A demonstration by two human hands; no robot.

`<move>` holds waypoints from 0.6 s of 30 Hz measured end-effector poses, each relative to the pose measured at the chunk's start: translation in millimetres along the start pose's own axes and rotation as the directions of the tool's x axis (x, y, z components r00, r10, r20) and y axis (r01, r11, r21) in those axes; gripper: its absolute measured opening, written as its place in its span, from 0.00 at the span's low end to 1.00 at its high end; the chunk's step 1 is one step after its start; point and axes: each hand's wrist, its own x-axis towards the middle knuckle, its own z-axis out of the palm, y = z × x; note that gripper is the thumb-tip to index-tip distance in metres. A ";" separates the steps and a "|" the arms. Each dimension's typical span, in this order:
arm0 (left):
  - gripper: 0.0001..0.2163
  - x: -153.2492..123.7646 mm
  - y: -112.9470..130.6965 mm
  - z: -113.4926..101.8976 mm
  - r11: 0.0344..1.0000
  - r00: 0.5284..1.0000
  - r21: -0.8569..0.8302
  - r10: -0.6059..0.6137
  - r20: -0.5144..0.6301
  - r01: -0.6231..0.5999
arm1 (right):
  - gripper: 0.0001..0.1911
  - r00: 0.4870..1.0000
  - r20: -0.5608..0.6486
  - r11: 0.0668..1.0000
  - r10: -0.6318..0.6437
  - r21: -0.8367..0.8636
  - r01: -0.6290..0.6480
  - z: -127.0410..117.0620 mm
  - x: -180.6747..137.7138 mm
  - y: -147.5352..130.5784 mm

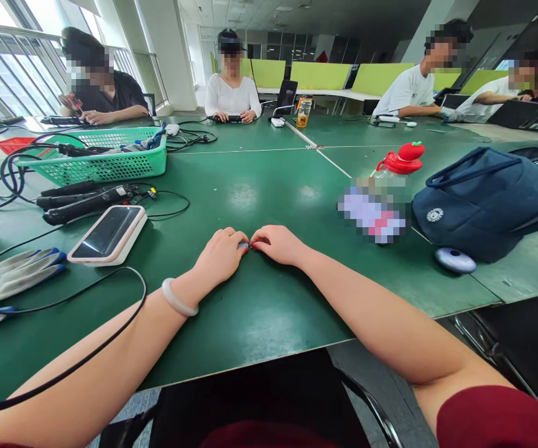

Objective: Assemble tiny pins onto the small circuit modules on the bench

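My left hand (219,256) and my right hand (277,244) rest on the green table (259,186), fingertips meeting in the middle. Both hands are curled into loose fists, pinching a tiny item (249,246) between them that is too small to name. A pale bangle (178,298) sits on my left wrist. A thin black cable (86,354) crosses my left forearm.
A phone in a white case (108,234), black tools (82,199), a green basket (105,158) and gloves (12,277) lie to the left. A red-capped bottle (383,199), a navy bag (487,199) and a small round device (455,260) are on the right. Several people sit across the table.
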 end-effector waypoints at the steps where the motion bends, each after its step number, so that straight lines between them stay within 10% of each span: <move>1: 0.11 1.0 -0.6 0.7 0.999 1.000 -0.039 -0.007 -0.006 0.007 | 0.07 1.000 -0.001 0.999 0.017 0.032 -0.017 -0.7 -0.9 -0.1; 7: 0.07 5.3 -9.0 0.7 0.908 0.982 -0.384 -0.190 -0.015 0.169 | 0.04 0.992 -0.015 0.939 0.126 0.324 -0.114 -1.2 -4.9 3.2; 18: 0.07 6.4 -4.6 4.0 0.453 0.955 -0.861 -0.276 0.111 0.231 | 0.06 0.989 -0.019 0.789 0.147 0.605 -0.106 2.2 -4.2 0.6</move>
